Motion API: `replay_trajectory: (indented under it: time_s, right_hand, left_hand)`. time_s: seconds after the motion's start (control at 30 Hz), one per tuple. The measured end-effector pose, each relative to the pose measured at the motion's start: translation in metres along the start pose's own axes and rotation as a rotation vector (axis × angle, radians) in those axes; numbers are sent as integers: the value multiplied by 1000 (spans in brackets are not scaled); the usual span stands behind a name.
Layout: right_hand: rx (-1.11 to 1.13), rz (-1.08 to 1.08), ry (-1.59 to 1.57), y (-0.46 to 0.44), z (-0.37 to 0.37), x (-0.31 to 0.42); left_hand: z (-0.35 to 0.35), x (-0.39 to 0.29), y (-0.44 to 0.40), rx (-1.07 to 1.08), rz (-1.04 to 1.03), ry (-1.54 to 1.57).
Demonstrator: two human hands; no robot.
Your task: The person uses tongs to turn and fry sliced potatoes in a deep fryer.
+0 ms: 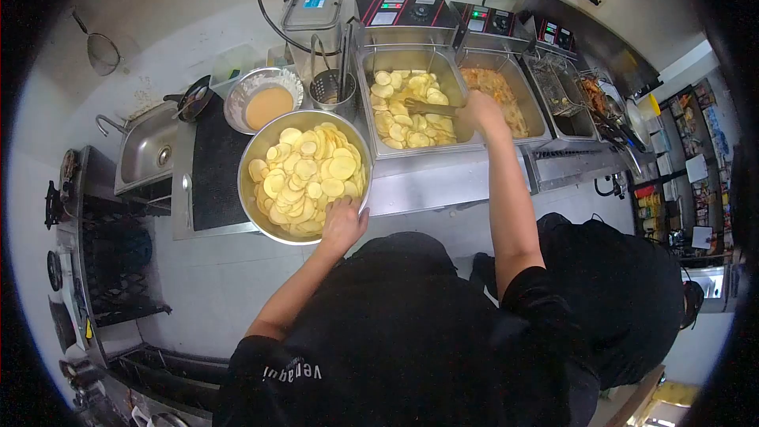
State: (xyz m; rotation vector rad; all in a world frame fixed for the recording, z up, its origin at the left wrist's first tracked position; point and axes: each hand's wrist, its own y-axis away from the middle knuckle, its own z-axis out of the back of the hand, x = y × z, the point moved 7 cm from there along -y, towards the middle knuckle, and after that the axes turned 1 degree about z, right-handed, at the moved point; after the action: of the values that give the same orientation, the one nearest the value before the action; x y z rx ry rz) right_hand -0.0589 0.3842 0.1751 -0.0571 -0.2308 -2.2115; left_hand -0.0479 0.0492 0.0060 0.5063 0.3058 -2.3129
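A big metal bowl (pixel 247 204) heaped with thin potato slices (pixel 307 174) stands at the counter's front edge. My left hand (pixel 344 223) is hooked over its near right rim, fingers curled inward against the slices. Potato slices also float in the oil of the left fryer (pixel 468 130). Over that fryer my right hand (pixel 482 113) is closed around the handle of a brown wooden spatula (pixel 431 107). The spatula's far end lies among the frying slices. How the right fingers wrap the handle is partly hidden.
Bubbling oil fills the middle fryer (pixel 506 95); a third fryer with a wire basket (pixel 557 83) follows. Left stand a bowl of batter (pixel 269 107), a perforated utensil holder (pixel 332 91) and a sink (pixel 150 150). Another person in black (pixel 609 292) is close on my right.
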Motion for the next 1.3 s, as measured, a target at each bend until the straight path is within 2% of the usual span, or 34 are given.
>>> replay_trajectory:
  time_s: [0.2, 0.27, 0.47, 0.6, 0.67, 0.8, 0.87, 0.9, 0.97, 1.07, 1.3]
  right_hand:
    - [-108, -36, 0, 21, 31, -13]
    - [-260, -28, 17, 21, 30, -20]
    - [-197, 115, -54, 48, -20, -1]
    - [-210, 131, 32, 42, -53, 4]
    - [-198, 53, 37, 31, -60, -6]
    - [-177, 37, 23, 52, -29, -7]
    - [-324, 89, -89, 67, -10, -14]
    - [-326, 89, -90, 71, -11, -18]
    - [-306, 19, -106, 72, -14, -31]
    - [-268, 92, -68, 61, -33, -41]
    - [-180, 79, 15, 9, -77, -17]
  left_hand:
    - [3, -2, 0, -17, -19, -10]
    - [4, -4, -1, -16, -27, 8]
    - [2, -2, 0, -34, -38, 19]
    - [5, -4, -1, -4, -31, 8]
    - [3, -2, 0, -5, -27, 13]
    - [2, -2, -1, -8, -15, 9]
    - [2, -3, 0, 10, -15, 1]
    - [2, -3, 0, 8, -16, -1]
    - [3, -3, 0, 3, -13, -15]
    - [3, -3, 1, -42, -39, 2]
    - [4, -7, 0, -19, -49, -34]
